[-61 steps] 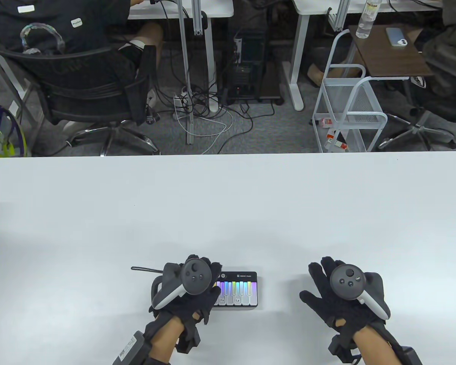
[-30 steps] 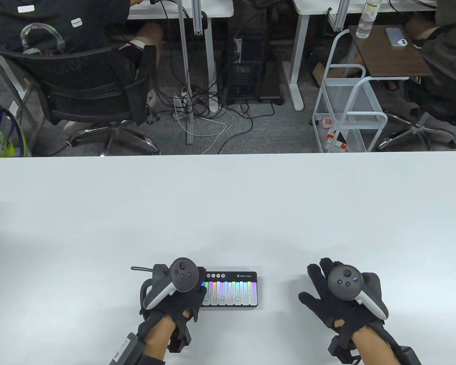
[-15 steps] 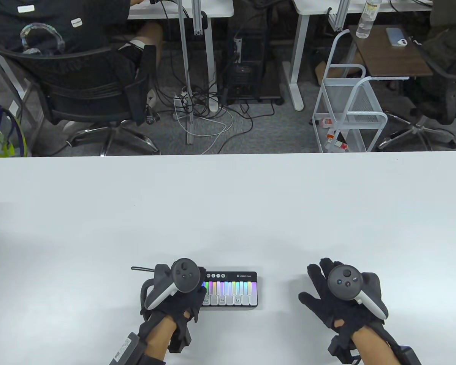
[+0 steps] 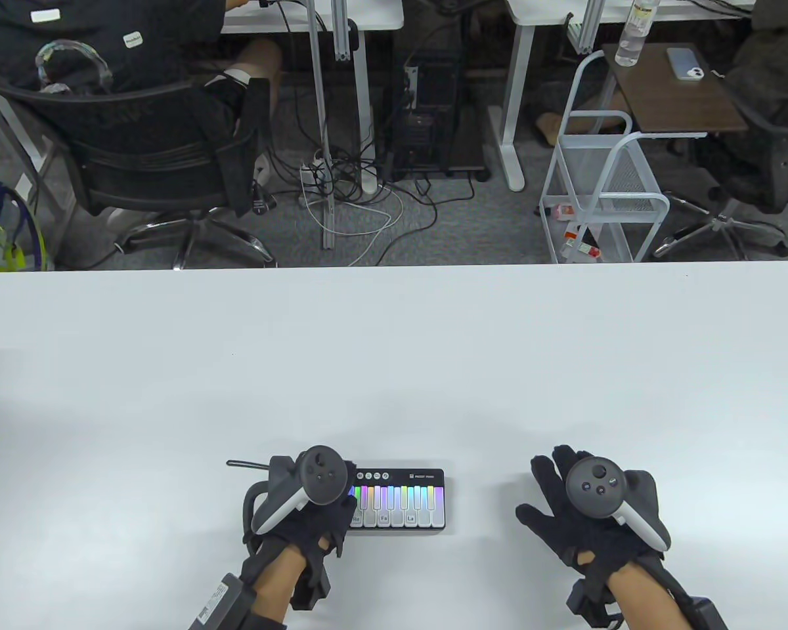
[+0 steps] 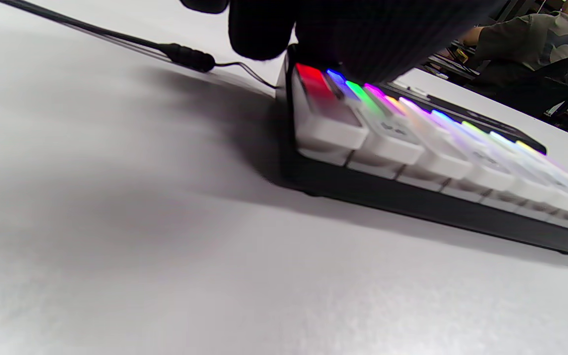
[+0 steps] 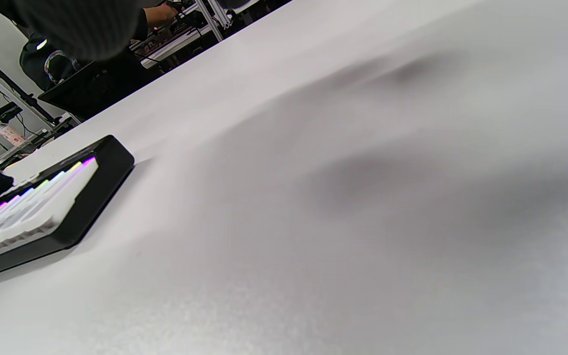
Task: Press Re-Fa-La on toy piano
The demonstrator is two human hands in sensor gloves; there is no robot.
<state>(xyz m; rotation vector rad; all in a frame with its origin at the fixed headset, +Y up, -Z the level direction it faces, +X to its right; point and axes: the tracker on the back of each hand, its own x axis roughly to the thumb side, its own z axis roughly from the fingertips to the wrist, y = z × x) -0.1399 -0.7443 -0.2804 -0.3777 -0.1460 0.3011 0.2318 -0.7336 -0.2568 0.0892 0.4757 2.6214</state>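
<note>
**Left hand posed over the low keys**

The small black toy piano with rainbow-lit white keys (image 4: 400, 502) sat near the white table's (image 4: 394, 367) near edge. The black-gloved left hand (image 4: 302, 508) covered its left end — probably for Re — finger contact hidden. The right hand (image 4: 591, 508) lay spread flat, well right, holding nothing.

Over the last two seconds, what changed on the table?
The left hand slid left along the toy piano, uncovering more keys including the Re label; it now sits over the left end. The right hand stayed spread on the table, apart from the piano, which did not move.
</note>
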